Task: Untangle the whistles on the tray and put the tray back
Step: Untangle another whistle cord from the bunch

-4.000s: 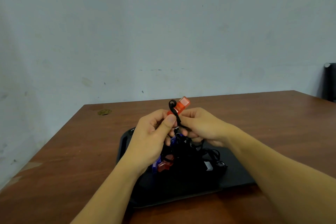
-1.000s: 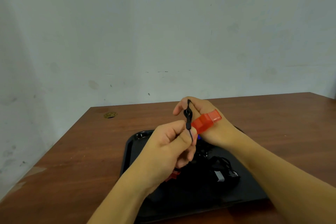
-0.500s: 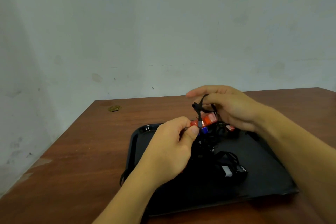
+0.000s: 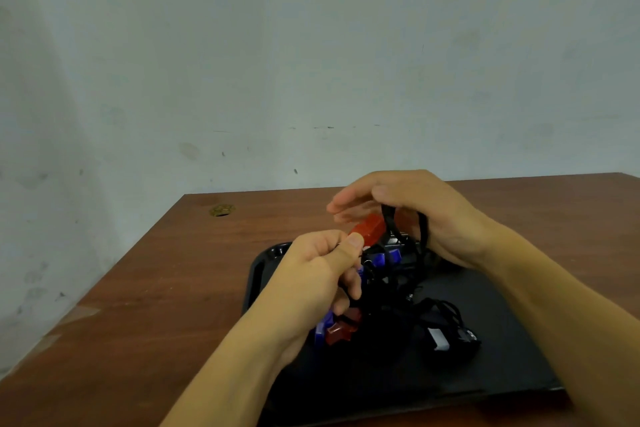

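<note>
A black tray [image 4: 485, 367] lies on the brown table [image 4: 156, 305]. Above it, my left hand [image 4: 311, 274] pinches the near end of a red whistle [image 4: 370, 229] between thumb and forefinger. My right hand [image 4: 426, 215] is just behind it, thumb hooked through a black cord loop [image 4: 420, 232] that runs down into the tangle. Blue whistles [image 4: 384, 258] hang in the tangled cords below the red one. Another dark red whistle [image 4: 341, 331] and a blue one [image 4: 322, 329] lie under my left hand. A separate bundle of black cords [image 4: 440, 326] rests on the tray.
A small round brass-coloured fitting [image 4: 221, 210] sits in the table near its far left corner. A pale wall [image 4: 311, 62] stands right behind the table. The table's left edge runs diagonally at the lower left.
Over the last second my hands came down from a raised pose to just above the tray. The red whistle swung to the left and my left hand now pinches it; my right hand has the cord loop.
</note>
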